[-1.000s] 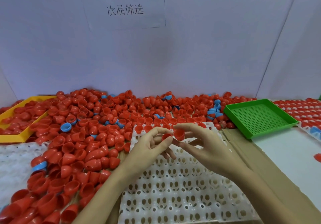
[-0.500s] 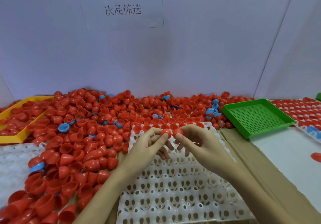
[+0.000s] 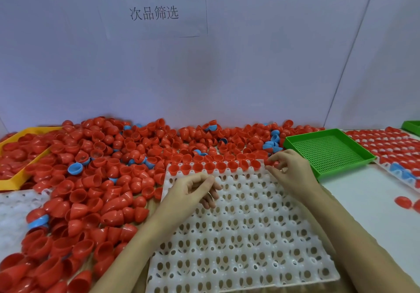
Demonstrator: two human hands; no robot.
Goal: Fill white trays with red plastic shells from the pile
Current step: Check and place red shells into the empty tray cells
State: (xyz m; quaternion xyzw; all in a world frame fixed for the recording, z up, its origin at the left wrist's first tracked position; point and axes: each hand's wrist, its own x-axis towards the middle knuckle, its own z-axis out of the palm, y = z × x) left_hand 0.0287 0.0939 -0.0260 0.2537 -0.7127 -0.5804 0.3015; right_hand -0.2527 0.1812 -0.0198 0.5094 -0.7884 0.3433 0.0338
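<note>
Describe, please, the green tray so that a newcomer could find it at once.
Start at the white tray in the middle, under both hands. Just beyond its far right corner, beside the right hand, sits the green tray. Unlike the yellow tray on the left, which holds red shells, it is perforated and holds nothing.

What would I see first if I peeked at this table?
A huge pile of red shells covers the left and back of the table, with a few blue shells mixed in. In the middle lies a white tray, only its far row filled. A bright green tray sits empty on the right.
</note>
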